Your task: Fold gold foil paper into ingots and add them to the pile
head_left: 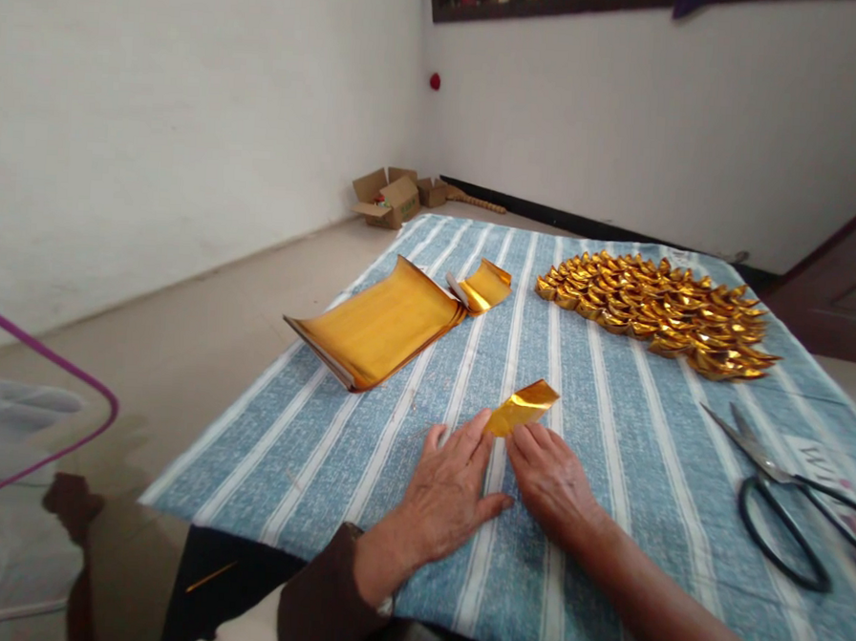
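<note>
Fingers [465, 437] of left hand [448, 494] lie flat and spread on the counter [608, 445], palm down, tips pressing near end of a folded gold foil strip [522, 407]; not closed round it. Right hand [553, 480] sits just beside, fingers extended and loosely together, tips touching same end of strip from the right; no wrap-around grip seen. Strip lies approx. mid-counter, nearer the front edge, far end tilted up and away toward the back. Both hands rest on a blue cloth w/ white stripes that covers the counter. Dark sleeve [319, 602] on left forearm at front edge; right forearm bare, running off toward front right corner. Stack of gold foil sheets [377, 327] toward back left of the counter, edges curled up, w/ a smaller curled gold sheet [483, 285] touching its far end. Pile of folded gold ingot shapes [658, 309] at back right, well apart from the hands. Black-handled scissors [784, 502] by right edge, blades open, pointing toward the back. Beyond the counter: open cardboard boxes [391, 196] on the floor at the wall corner. Purple-framed object [52, 377] at far left, off the counter; type cannot be told.
</note>
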`<state>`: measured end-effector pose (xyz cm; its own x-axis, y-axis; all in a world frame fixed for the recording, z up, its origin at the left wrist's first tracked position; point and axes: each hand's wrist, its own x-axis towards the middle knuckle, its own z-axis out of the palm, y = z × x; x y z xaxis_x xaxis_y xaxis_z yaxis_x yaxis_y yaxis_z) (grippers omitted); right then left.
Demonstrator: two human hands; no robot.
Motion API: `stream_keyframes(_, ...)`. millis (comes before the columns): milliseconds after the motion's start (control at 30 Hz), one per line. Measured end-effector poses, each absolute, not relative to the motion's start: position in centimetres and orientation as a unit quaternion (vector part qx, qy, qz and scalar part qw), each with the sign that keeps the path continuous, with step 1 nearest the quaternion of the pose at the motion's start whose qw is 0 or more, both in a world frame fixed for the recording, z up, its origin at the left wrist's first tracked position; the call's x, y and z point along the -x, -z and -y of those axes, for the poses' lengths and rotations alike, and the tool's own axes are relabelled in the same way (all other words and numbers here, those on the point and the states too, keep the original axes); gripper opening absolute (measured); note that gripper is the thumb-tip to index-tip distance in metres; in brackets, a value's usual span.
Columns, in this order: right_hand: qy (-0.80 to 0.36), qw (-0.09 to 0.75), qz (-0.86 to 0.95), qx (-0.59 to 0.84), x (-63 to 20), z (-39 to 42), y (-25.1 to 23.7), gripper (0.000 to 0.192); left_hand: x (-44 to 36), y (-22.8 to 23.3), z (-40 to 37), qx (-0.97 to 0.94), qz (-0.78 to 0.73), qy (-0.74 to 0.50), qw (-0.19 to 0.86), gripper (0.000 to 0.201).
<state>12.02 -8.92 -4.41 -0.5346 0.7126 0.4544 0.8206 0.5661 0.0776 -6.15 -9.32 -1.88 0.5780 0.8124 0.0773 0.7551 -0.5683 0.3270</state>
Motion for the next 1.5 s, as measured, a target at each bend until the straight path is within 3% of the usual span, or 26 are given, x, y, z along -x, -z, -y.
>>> stream_keyframes(333,0.148,0.195,0.860,0.447,-12.0,8.9,4.6,0.023,7.8,1.6,9.0,-0.887,-0.453,-0.068,0.058,0.060)
stream_keyframes(533,0.140,0.212,0.859,0.445,-11.8,8.8,4.7,0.020,6.2,1.3,9.6,-0.881,-0.447,-0.148,0.057,0.057)
stream_keyframes(800,0.125,0.224,0.862,0.437,-11.9,8.7,4.9,0.019,5.5,2.2,8.3,-0.905,-0.387,-0.072,0.163,0.095)
stream_keyframes(1500,0.089,0.244,0.858,0.443,-12.3,8.5,4.7,0.024,6.0,2.3,8.1,-0.886,-0.418,-0.106,0.168,0.086)
